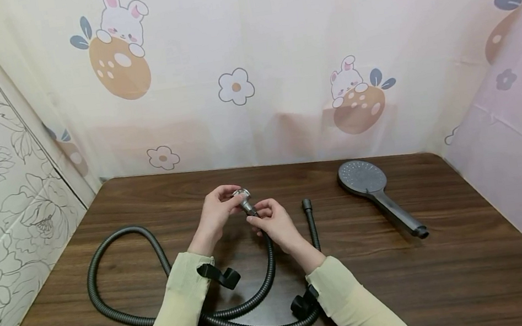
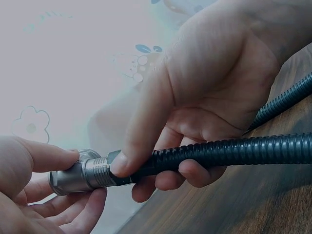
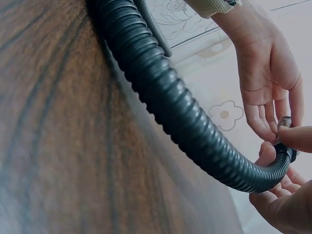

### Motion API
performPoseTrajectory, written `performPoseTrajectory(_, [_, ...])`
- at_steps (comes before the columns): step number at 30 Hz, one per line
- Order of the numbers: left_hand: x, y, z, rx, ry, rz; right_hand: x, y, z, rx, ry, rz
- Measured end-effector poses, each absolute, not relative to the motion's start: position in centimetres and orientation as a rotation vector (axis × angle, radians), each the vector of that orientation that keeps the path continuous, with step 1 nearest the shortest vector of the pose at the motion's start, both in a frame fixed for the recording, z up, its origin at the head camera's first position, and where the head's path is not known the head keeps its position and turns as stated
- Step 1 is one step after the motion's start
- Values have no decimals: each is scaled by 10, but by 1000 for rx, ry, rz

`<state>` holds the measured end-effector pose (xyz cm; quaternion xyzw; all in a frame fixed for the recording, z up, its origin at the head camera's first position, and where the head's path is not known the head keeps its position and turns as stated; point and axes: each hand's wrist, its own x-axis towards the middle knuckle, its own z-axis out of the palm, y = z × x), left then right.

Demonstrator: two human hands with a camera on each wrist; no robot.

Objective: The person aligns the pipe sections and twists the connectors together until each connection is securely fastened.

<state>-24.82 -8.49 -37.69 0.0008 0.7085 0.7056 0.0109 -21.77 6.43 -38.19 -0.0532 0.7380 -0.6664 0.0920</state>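
Note:
Above the table, my left hand (image 1: 214, 217) holds a silvery metal threaded connector (image 2: 73, 179) between thumb and fingers. My right hand (image 1: 276, 223) pinches the dark end nut (image 2: 114, 157) of a black ribbed shower hose (image 2: 243, 152), its thumb on top and fingers beneath. Connector and nut meet end to end, with several silver threads showing beside the nut. In the right wrist view the hose curves up from the table to both hands; the connector there is mostly hidden by fingers.
The hose loops across the brown wooden table (image 1: 458, 280), passing under both forearms. Its other end (image 1: 307, 205) lies just right of my right hand. A grey shower head (image 1: 362, 176) lies at the back right. Patterned curtains (image 1: 278, 71) stand behind the table.

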Motion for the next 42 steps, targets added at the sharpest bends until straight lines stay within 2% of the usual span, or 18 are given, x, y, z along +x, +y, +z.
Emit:
performPoseTrajectory(9, [-248, -85, -376, 1, 2186, 2207, -226, 62, -399, -159, 2187, -2032])
performPoseTrajectory(24, [-248, -86, -376, 9, 2205, 2198, -227, 63, -399, -158, 2173, -2036])
performPoseTrajectory(30, [-249, -86, -376, 13, 2217, 2197, -221, 64, -386, -160, 2186, -1991])
performPoseTrajectory(42, [-248, -85, -377, 24, 2194, 2222, -226, 62, -398, -136, 2201, -2020])
